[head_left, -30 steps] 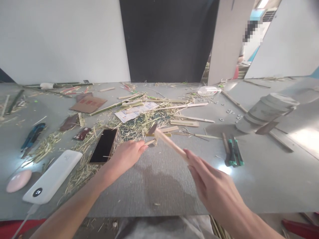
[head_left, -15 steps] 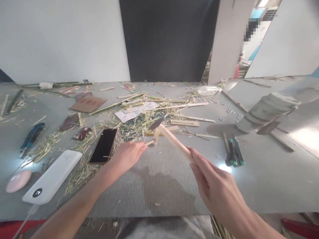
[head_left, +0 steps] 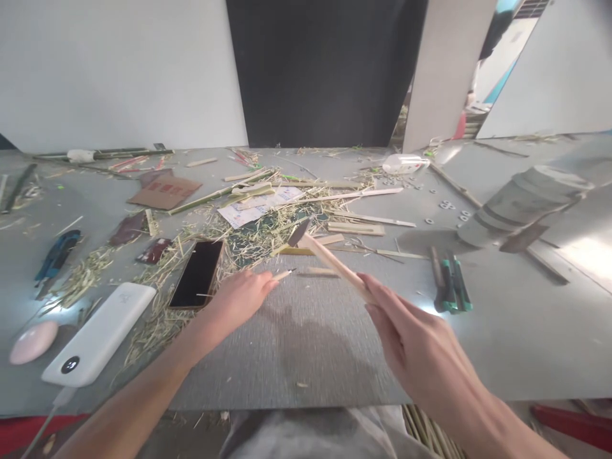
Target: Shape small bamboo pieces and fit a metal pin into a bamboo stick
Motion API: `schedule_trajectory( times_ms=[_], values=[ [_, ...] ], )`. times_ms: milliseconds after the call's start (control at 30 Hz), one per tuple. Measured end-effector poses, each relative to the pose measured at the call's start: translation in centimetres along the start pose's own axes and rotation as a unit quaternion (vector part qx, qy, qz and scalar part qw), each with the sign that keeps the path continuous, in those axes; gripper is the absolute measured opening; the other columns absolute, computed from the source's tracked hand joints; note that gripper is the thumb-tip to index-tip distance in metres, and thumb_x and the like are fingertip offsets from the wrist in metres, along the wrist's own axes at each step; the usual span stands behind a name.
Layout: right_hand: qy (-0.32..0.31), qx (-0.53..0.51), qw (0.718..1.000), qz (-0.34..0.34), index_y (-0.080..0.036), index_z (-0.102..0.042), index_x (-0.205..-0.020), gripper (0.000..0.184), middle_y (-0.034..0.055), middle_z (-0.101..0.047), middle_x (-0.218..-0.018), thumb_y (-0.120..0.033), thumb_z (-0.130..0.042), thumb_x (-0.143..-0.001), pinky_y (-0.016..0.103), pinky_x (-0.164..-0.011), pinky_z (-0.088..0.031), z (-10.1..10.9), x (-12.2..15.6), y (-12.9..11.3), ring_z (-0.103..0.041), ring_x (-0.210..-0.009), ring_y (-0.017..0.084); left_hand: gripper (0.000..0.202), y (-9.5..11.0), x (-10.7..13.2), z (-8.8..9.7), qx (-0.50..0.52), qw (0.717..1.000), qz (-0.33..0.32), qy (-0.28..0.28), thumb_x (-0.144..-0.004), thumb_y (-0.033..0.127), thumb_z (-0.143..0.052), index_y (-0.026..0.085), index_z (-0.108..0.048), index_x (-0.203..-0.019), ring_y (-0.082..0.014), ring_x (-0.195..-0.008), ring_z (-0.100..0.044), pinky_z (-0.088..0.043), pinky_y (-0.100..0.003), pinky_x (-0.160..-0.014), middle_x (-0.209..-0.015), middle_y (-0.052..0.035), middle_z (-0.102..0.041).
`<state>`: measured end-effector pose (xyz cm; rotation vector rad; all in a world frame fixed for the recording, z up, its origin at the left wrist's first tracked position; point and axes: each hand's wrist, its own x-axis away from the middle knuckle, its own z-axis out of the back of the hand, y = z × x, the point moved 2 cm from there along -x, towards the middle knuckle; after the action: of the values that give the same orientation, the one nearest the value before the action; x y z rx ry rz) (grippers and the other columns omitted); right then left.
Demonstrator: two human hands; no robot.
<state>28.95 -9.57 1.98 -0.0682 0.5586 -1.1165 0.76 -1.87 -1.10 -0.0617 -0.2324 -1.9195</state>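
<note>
My left hand [head_left: 245, 290] is closed on a thin wooden stick [head_left: 283, 275] with a small dark pointed tip; I cannot tell what tool it is. My right hand [head_left: 406, 328] grips the wooden handle of a hammer [head_left: 332, 258], its dark head raised over the middle of the table. Just right of the stick's tip, a short pale bamboo piece [head_left: 318, 272] lies flat, apart from it. Behind the hammer head a yellowish strip [head_left: 296, 250] lies at the edge of a heap of bamboo shavings [head_left: 261, 239].
A phone [head_left: 198, 274] and a white power bank [head_left: 100, 335] with a cable lie left. Farther left is a blue-black cutter [head_left: 58, 255]. Green-handled tools [head_left: 452, 284] lie right, before a tipped whitish cup-like container [head_left: 521, 204]. Small white rings [head_left: 447, 204] are scattered there.
The small bamboo piece that stood upright by the stick's tip now lies flat on the table. The stick's tip has come clear of it. Both hands keep their holds.
</note>
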Motion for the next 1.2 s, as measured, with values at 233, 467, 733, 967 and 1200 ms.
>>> schedule_trajectory(
  times_ms=[233, 467, 733, 967, 1200],
  values=[
    [0.001, 0.042, 0.998, -0.048, -0.02, -0.054, -0.143, 0.038, 0.0054, -0.073, -0.099, -0.027, -0.042, -0.108, 0.025, -0.05, -0.038, 0.5, -1.5, 3.5, -0.056, -0.055, 0.011, 0.039, -0.3, -0.3, -0.2, 0.01, 1.0, -0.009, 0.002, -0.109, 0.039, -0.037, 0.02, -0.068, -0.094, -0.0212, -0.068, -0.068, -0.034, -0.026, -0.053, -0.078, -0.0066, -0.072],
    [-0.007, 0.168, 0.982, -0.09, -0.019, -0.059, -0.129, 0.031, 0.0097, -0.068, -0.103, -0.027, -0.04, -0.106, 0.026, -0.054, -0.03, -1.4, -3.6, 10.7, -0.059, -0.075, 0.018, 0.032, -2.0, -0.2, 0.2, -0.058, 0.995, 0.018, 0.081, -0.107, 0.039, -0.043, 0.021, -0.066, -0.094, -0.0221, -0.08, -0.069, -0.03, -0.028, -0.054, -0.092, -0.0051, -0.073],
    [-0.049, 0.204, 0.976, -0.066, -0.018, -0.057, -0.13, 0.033, 0.0113, -0.057, -0.092, -0.022, -0.039, -0.102, 0.029, -0.058, -0.023, -2.7, -6.7, 14.5, -0.05, -0.078, 0.021, 0.025, -4.0, -1.4, 0.7, -0.19, 0.967, 0.039, 0.166, -0.103, 0.039, -0.053, 0.018, -0.066, -0.098, -0.0308, -0.099, -0.062, -0.046, -0.041, -0.083, -0.097, -0.0108, -0.069],
    [-0.059, 0.247, 0.966, -0.042, -0.02, -0.06, -0.127, 0.028, 0.0164, -0.059, -0.109, -0.026, -0.05, -0.101, 0.034, -0.064, -0.029, -2.6, -8.0, 14.6, -0.051, -0.094, 0.028, 0.019, -2.0, -4.7, 1.1, -0.075, 0.982, -0.022, 0.175, -0.103, 0.03, -0.053, 0.017, -0.067, -0.106, -0.0263, -0.101, -0.063, -0.045, -0.04, -0.091, -0.105, -0.008, -0.07],
    [-0.098, 0.064, 0.989, 0.094, -0.02, -0.064, -0.118, 0.02, 0.0102, -0.063, -0.116, -0.027, -0.053, -0.103, 0.041, -0.087, -0.043, -4.4, -8.6, 10.1, -0.057, -0.108, 0.028, 0.019, -1.9, -7.6, 0.7, -0.044, 0.985, -0.033, 0.165, -0.102, 0.027, -0.054, 0.017, -0.069, -0.094, -0.0232, -0.094, -0.066, -0.044, -0.037, -0.086, -0.097, -0.0051, -0.072]
  ],
)
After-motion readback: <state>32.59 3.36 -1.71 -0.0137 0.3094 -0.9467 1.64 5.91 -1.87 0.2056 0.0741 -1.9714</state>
